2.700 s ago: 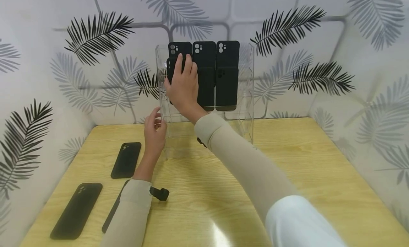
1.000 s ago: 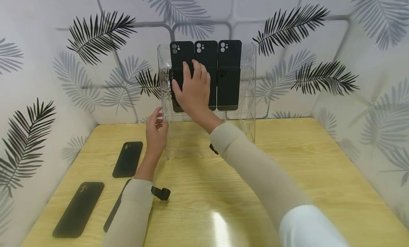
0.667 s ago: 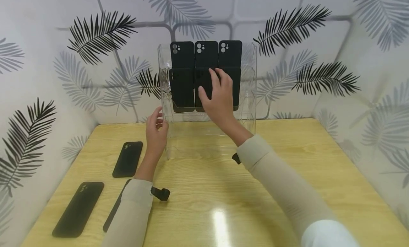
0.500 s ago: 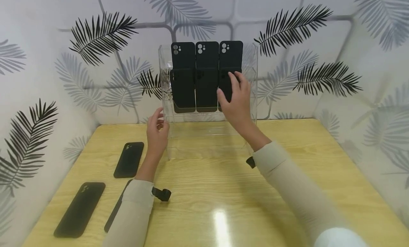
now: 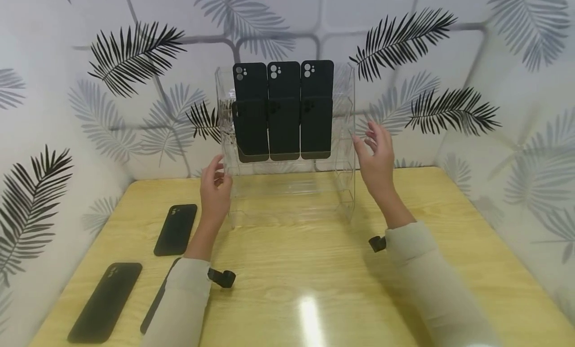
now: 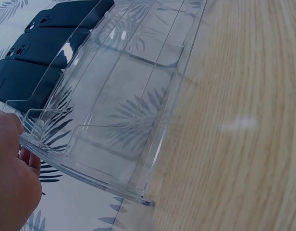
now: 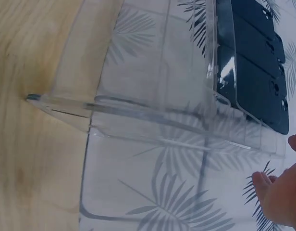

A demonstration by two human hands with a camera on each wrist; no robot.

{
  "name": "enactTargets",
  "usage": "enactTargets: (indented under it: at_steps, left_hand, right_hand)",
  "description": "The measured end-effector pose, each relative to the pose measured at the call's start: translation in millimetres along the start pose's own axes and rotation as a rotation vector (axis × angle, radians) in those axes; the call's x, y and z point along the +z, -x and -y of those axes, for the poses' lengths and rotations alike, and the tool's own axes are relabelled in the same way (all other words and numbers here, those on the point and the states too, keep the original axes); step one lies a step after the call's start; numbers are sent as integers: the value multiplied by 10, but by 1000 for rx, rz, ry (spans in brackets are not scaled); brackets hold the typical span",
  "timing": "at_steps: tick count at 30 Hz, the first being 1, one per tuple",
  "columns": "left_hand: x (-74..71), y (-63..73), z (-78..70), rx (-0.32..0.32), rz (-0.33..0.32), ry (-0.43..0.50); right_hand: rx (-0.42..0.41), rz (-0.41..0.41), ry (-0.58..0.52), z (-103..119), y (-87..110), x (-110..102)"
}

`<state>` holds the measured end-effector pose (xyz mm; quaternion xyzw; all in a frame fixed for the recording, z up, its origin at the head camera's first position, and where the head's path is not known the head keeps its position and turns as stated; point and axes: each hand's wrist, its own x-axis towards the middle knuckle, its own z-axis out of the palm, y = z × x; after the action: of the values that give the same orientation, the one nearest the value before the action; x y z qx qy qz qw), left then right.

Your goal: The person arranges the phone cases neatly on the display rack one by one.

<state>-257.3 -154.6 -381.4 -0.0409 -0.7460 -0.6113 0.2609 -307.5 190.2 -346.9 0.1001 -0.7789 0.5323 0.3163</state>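
A clear acrylic display rack (image 5: 287, 187) stands on the table, with black phone cases in its two upper tiers. Three rear cases (image 5: 250, 81) show camera cutouts, and three front cases (image 5: 284, 130) overlap their lower parts. My left hand (image 5: 215, 192) grips the rack's left side panel; in the left wrist view the hand (image 6: 13, 178) has its thumb and fingers on either side of the panel edge. Beside the right side panel is my right hand (image 5: 377, 160), fingers loosely bent and holding nothing. In the right wrist view, this hand (image 7: 282, 197) appears apart from the panel.
Three more black phone cases lie on the wooden table (image 5: 287, 267) at the left: one near the rack (image 5: 175, 229), one nearer the front (image 5: 105, 302), and one partly hidden (image 5: 159, 299) under my left forearm. A leaf-patterned wall (image 5: 404, 77) stands behind the rack.
My right hand has let go of the left front case in the rack, passed rightward across the front row, and come to the rack's right side. My left hand has stayed at the left panel.
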Motion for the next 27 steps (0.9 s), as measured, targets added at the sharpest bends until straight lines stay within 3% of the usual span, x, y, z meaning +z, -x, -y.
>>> enactTargets:
  at_steps: [6,17,24,27]
  left_hand:
    - [6,4,8,2,5,17]
    - [-12,-6,50,6,2,2]
    - [8,-128,388,12,-13,11]
    - [2,-155,436,9,-1,15]
  right_hand:
    - [117,62,31,-141,84,-20]
    - [63,59,33,-297,135,54]
    - [45,67,54,-285,147,43]
    - [42,67,59,-286,144,41]
